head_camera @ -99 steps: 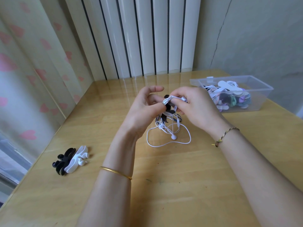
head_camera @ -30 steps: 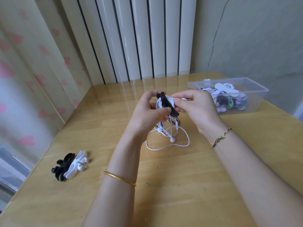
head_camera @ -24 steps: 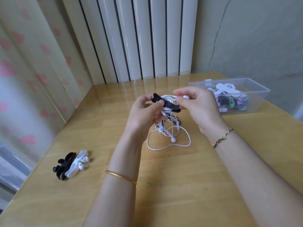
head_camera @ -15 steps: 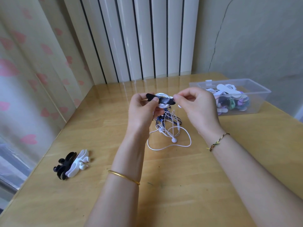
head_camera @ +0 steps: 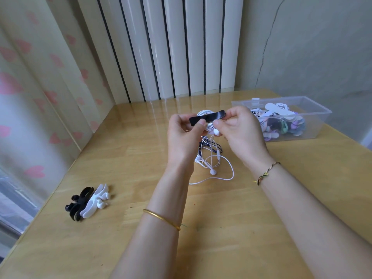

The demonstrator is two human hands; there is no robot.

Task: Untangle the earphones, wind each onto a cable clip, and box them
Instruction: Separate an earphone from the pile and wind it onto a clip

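One flat black clip (head_camera: pixel 207 118) (glossy), pinched by left hand (head_camera: pixel 181 141), right hand (head_camera: pixel 241 135).

The right hand (head_camera: pixel 239 133) covers the near left corner of the clear box (head_camera: pixel 314 112).

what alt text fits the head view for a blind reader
A left hand and a right hand pinch a flat black cable clip wound with white earphone cable, above tangled earphones on a wooden table. A clear plastic box of clipped earphones stands right; spare black and white clips lie left.

left hand (head_camera: pixel 182 135) pinching, right hand (head_camera: pixel 240 130) pinching
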